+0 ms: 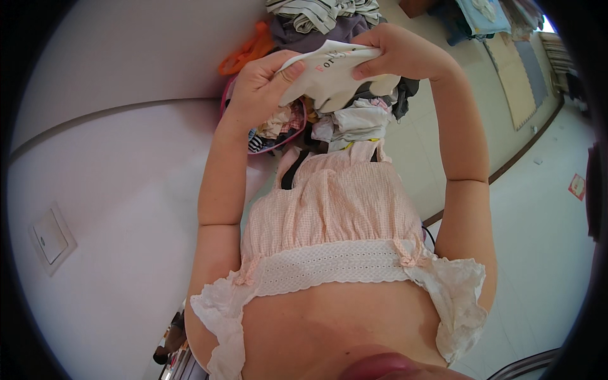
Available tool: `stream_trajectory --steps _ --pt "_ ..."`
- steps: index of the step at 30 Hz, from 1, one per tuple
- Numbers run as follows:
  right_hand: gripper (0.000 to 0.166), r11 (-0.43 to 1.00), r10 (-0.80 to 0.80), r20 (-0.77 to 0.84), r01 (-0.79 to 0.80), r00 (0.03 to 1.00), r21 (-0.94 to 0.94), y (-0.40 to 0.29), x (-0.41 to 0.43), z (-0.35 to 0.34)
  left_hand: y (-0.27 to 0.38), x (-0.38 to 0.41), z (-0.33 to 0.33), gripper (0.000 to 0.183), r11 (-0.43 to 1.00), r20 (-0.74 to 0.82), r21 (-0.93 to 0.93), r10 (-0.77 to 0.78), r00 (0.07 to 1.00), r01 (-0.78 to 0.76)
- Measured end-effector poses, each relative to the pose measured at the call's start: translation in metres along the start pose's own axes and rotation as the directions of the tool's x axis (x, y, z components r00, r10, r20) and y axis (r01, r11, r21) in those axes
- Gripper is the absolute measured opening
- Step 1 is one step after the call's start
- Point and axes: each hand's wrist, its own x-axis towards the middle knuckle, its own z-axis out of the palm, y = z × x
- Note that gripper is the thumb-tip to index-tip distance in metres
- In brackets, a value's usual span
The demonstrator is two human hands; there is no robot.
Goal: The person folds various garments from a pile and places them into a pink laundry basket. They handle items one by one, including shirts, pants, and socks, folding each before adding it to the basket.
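A white cloth garment (327,78) bearing printed letters is stretched between my hands, in front of the clothes. My left hand (266,88) pinches its left edge, thumb on top. At its upper right, my right hand (392,52) grips the cloth between thumb and fingers. Beneath it, its lower edge hangs loose over folded white clothes (358,121). A pink-rimmed container (305,121) of mixed clothes lies just under my left hand and is partly hidden by it.
Beyond my hands are striped clothes (323,12) on a dark purple cloth (297,35). An orange bag (247,47) lies beside the wall. At left, a wall (133,156) carries a switch (51,237). Foam mats (510,80) lie on the tiled floor (422,137) at right.
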Motion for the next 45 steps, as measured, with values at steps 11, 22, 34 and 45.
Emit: stream_trajectory --steps 11,22,34,45 --pt "0.009 0.809 -0.143 -0.206 0.234 0.968 0.538 0.012 0.021 0.047 -0.002 -0.005 -0.005 0.020 0.952 0.088 0.270 -0.171 0.981 0.142" --pt "0.031 0.984 -0.092 0.075 0.102 0.993 -0.144 0.130 0.030 0.152 -0.127 -0.046 -0.029 0.023 0.947 -0.287 0.142 -0.238 0.928 0.287" --pt "0.044 0.852 0.106 -0.045 -0.114 0.993 -0.511 0.227 0.058 0.296 -0.228 -0.120 -0.047 0.019 0.888 -0.446 0.010 -0.407 0.797 0.459" --pt "0.009 0.648 0.123 -0.043 -0.047 0.991 0.760 0.079 0.032 0.213 -0.214 -0.098 0.022 0.041 0.412 0.019 -0.795 -0.717 0.696 0.446"
